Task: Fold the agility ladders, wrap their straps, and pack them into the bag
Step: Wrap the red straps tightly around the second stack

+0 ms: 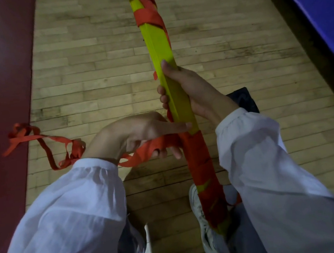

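Now, hands (133, 132) (191, 90) on strap (59, 138) and ladder (158, 42).

No word, number, brand mark or sign is legible anywhere. The yellow folded ladder (161, 50), its red strap (196, 156), the white sleeves (67, 210), the near shoe (196, 206) and the wooden floor (93, 72) show only plain surfaces.

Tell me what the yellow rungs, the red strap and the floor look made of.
The yellow rungs: likely rigid plastic, smooth, dull sheen, flat straight slats. The red strap: woven fabric webbing, matte; it creases, twists and droops. The floor: wood strips, worn finish, visible grain, staggered plank joints.
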`<act>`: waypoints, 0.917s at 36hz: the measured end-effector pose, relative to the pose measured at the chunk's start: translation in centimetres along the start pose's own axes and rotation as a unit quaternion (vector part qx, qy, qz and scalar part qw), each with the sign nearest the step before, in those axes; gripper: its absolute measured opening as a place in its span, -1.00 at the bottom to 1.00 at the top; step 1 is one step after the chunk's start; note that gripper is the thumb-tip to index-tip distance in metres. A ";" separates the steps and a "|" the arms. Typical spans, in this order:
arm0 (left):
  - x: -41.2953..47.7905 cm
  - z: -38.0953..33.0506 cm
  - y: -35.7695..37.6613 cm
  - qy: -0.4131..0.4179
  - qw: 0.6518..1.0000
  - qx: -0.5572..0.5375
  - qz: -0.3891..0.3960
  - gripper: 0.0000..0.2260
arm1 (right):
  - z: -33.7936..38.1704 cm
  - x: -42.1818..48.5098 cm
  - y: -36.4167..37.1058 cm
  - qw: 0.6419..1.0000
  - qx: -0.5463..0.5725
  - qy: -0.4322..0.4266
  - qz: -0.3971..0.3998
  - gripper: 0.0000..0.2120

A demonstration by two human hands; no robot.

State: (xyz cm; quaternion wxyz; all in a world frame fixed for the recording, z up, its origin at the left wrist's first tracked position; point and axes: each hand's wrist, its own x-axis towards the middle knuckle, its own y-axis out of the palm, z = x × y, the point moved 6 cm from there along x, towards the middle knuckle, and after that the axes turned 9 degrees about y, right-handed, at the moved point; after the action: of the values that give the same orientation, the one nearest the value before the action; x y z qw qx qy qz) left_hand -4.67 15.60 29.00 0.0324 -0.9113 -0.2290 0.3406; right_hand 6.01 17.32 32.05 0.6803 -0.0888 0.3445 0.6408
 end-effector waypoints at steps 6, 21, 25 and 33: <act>-0.6 -1.8 1.2 0.018 0.997 -0.065 0.028 -0.72 | 0.1 0.2 -0.6 0.999 0.000 -0.022 -0.030 -0.73; -1.9 -3.8 1.4 0.087 0.984 -0.148 0.055 -0.77 | 0.2 -0.6 0.3 0.959 0.251 0.054 0.117 -0.51; -2.1 -3.9 1.5 0.091 0.979 -0.162 0.081 -0.75 | -0.3 -0.7 0.3 0.945 0.277 0.095 0.143 -0.48; -1.8 -3.6 2.2 0.062 0.972 -0.194 0.121 -0.75 | -0.8 0.0 0.5 0.952 0.222 0.130 0.167 -0.35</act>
State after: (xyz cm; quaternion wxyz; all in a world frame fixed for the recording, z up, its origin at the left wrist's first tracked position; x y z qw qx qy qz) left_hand -2.73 13.21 32.42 -0.1723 -0.9404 -0.1762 0.2344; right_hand 5.30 16.91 31.62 0.5154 0.0406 0.5739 0.6351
